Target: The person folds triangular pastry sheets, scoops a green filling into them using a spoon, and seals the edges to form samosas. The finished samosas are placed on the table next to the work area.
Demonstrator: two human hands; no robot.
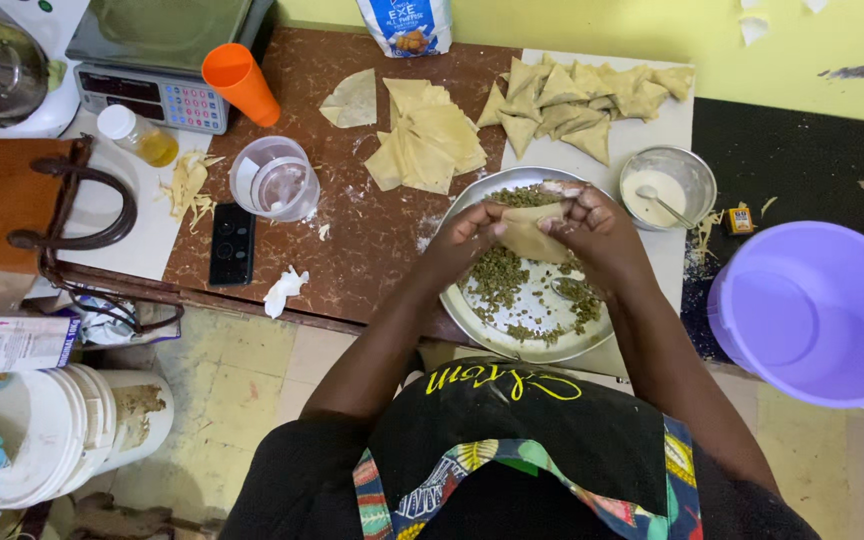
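Here, both hands meet over a round metal tray (472, 320) that lies at the near edge of the table (352, 250). The left hand (467, 237) and the right hand (592, 228) each have a closed grip on the same piece of pastry dough (535, 237), a pale folded sheet held between them just above the tray. The left hand's fingers pinch its left edge and the right hand's fingers curl over its right and top edge, so the dough sits directly between the two grips, touching both.

On the tray lies a scatter of green filling (500, 272), spread under and around the hands, with a spoon (564, 288) lying in it near the right wrist.

Farther off, a loose stack of flat dough sheets (427, 140) lies on the brown table top, left of a heap of folded triangular pastries (582, 100) on a pale board. Just right of the tray stands a small metal bowl (690, 172) of white paste with a spoon in it. Well to the right is a lilac plastic basin (812, 315). To the far left are an orange cup (240, 82), a clear jug (274, 180) and a weighing scale (152, 95).
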